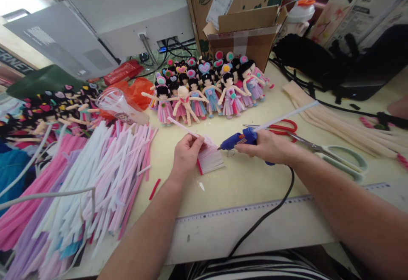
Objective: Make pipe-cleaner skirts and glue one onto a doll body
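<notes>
My right hand (270, 146) is wrapped round a blue hot glue gun (237, 140), with a long whitish glue stick (287, 115) poking out of its back end. The nozzle points left, close to a small panel of pale pink and white pipe cleaners (212, 161) laid side by side along a red strip. Between thumb and fingers, my left hand (187, 152) pinches a light pink pipe cleaner (180, 125) at the panel's upper left. Whether the nozzle touches the panel I cannot tell. A short red piece (154, 189) lies left of the panel.
Pipe cleaner bundles (95, 178) cover the left side. Finished dolls (207, 86) stand at the back before a cardboard box (244, 38). Red-handled scissors (283, 125) and green-handled scissors (338, 159) lie right, near beige strands (338, 123). A ruler (242, 209) and black cord (264, 220) are in front.
</notes>
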The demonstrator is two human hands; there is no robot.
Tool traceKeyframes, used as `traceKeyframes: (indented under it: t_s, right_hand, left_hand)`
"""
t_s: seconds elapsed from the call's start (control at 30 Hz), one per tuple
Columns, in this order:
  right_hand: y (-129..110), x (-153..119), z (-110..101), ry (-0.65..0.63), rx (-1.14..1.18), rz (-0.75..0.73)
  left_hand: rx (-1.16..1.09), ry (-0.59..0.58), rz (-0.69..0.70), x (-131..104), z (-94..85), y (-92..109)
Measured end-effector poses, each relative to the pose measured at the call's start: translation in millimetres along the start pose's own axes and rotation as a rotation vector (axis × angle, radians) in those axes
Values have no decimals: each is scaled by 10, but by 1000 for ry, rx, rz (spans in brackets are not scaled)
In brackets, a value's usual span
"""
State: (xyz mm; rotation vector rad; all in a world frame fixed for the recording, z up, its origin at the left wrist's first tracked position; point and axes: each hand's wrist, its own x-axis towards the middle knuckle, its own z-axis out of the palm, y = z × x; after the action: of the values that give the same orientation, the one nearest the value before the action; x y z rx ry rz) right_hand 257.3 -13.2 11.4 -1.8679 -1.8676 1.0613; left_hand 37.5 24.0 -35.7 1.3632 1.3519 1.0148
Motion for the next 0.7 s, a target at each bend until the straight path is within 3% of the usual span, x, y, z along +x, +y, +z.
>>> traceKeyframes:
  t_s: [0.7]
  right_hand:
    - [18,21,18,-10,-44,-18]
  left_hand:
    - [-18,-10,-10,4,-4,-5]
